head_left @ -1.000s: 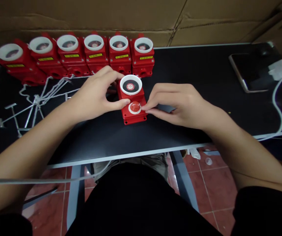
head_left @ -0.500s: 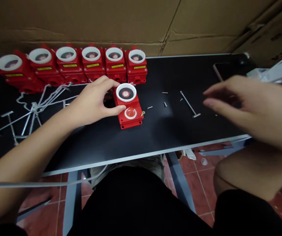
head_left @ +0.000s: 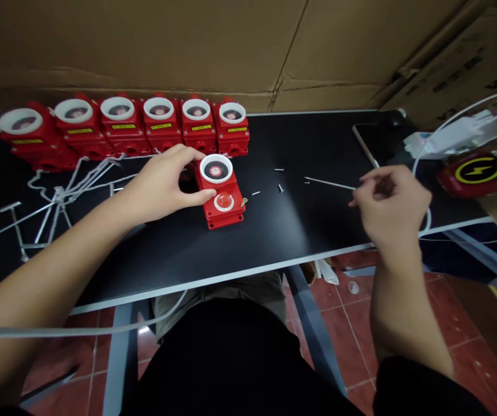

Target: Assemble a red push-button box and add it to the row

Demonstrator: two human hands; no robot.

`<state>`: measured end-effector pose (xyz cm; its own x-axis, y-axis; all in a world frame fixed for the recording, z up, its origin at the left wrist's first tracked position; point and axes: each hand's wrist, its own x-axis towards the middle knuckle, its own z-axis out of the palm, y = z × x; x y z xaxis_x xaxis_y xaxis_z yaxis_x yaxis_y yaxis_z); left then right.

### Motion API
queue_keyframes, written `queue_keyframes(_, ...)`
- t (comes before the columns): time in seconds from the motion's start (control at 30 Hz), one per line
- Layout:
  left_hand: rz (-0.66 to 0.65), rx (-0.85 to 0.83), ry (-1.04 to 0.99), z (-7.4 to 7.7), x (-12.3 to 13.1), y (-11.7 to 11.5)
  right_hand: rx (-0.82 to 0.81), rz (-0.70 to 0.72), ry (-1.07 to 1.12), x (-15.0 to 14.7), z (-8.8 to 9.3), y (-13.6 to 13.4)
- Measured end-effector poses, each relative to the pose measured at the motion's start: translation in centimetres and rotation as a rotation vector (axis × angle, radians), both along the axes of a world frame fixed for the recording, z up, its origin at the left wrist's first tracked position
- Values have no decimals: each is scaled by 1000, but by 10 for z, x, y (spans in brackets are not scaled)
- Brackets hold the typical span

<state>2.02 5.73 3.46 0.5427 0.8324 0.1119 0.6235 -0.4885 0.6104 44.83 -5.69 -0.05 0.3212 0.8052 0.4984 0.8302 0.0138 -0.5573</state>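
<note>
The black table [head_left: 179, 266] is the largest thing, going across the middle of the frame. At upper left stands a row of six red units [head_left: 120, 136] with white rims, and below them lies a bundle of T-shaped metal rods [head_left: 60, 193] with cords.

Near the centre of the frame is one more unit, the red alarm unit [head_left: 231, 190], resting on the table. The left hand [head_left: 161, 182] holds it from its left side, thumb and fingers spread around the body.

The right hand [head_left: 391, 202] has changed most: one second ago its fingers were at the unit's lower right corner, and now it is well apart, at right of the frame. There its curled fingers seem to pinch the end of a thin metal rod [head_left: 328, 183], which has turned since half a second ago; the hand is blurred.

Smallest are the loose screws [head_left: 280, 188], lying between unit and rod, and the yellowish screw [head_left: 243, 202], which remains at the unit's corner without any finger on it. I judge that the right hand has changed from screw to tool.
</note>
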Motion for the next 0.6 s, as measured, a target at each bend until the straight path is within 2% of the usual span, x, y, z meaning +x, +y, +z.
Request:
queue_keyframes(0.1, -1, 12, -4, -2, -1, 1, 20, 47, -26, 5, 11, 29)
queue_keyframes(0.2, -8, 21, -14, -4, -2, 2, -39, 95, -91, 7, 16, 47)
queue_keyframes(0.3, -13, 23, -18, -4, -3, 2, -184, 190, -180, 13, 11, 52)
queue_keyframes(0.4, -17, 21, -13, -4, -2, 1, -254, 265, -212, 25, -3, 53)
queue_keyframes(0.5, -24, 23, -17, -5, 0, -2, -197, 314, -266, 33, -12, 55)
queue_keyframes(0.6, -24, 17, -32, -6, 2, -5, -36, 309, -360, 17, 2, 54)
